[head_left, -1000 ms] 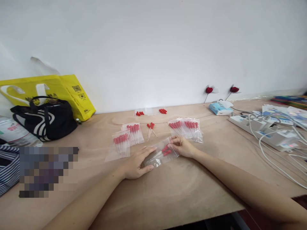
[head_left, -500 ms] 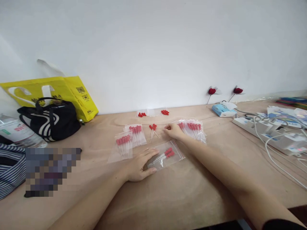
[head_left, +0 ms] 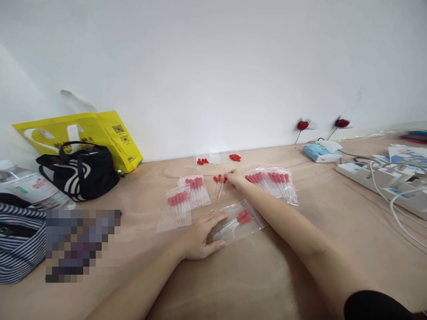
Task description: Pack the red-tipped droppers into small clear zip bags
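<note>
In the head view, the near end of the surface [head_left: 253, 271] carries a clear zip bag [head_left: 235, 233] with red-bulbed droppers inside, pinned at its left end by the left hand [head_left: 204, 238], whose thumb and fingers are spread apart. Farther off, one dropper [head_left: 225, 180] appears to be pinched at its bulb by the right hand [head_left: 230, 176], beside two loose droppers [head_left: 216, 179]. Those could be knocked aside by the fingertips, or the filled bags [head_left: 292, 198] at right dragged by the wrist.
</note>
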Motion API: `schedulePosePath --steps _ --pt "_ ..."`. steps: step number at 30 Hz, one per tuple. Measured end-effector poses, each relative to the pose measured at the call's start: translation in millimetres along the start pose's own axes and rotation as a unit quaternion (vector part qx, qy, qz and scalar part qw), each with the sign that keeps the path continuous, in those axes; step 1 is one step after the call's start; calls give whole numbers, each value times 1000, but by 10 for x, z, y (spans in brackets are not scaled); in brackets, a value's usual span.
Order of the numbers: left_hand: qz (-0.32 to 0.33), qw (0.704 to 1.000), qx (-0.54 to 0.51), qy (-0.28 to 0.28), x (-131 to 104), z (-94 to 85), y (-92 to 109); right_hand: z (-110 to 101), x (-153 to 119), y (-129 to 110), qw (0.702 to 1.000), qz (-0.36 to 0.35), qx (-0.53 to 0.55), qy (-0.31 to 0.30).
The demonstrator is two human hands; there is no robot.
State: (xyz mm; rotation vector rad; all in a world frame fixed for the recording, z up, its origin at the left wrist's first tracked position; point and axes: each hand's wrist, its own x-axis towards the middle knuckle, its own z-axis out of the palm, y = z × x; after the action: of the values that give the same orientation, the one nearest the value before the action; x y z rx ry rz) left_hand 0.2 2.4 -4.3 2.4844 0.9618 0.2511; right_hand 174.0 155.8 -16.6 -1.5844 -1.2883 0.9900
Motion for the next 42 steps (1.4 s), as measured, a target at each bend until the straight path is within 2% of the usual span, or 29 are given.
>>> schedulePosePath --steps 5,10,14,20,26,29,34,38,42 --pt "-16 1000 -6 14 3 7 8 -479 -131 98 991 -51 112 60" --pt "-16 1000 8 12 2 -18 38 -1063 -393 382 970 -84 187 130" --pt "-18 1000 11 16 1 -25 30 -1298 -621 600 964 -93 194 154" --pt "-29 999 15 7 8 -33 33 -1238 -753 634 966 -110 189 137" --pt "-34 999 24 6 11 -37 54 -1042 -791 613 960 -76 242 115" --pt "-35 999 23 2 14 -36 64 -926 -858 605 954 -58 284 71" --pt "-20 999 26 15 21 -37 76 -790 -957 550 944 -45 325 -40" --pt "-10 999 24 22 27 -40 79 -783 -986 498 955 -24 270 -118" --pt "-6 999 24 23 33 -33 74 -784 -991 517 963 -49 212 -160"
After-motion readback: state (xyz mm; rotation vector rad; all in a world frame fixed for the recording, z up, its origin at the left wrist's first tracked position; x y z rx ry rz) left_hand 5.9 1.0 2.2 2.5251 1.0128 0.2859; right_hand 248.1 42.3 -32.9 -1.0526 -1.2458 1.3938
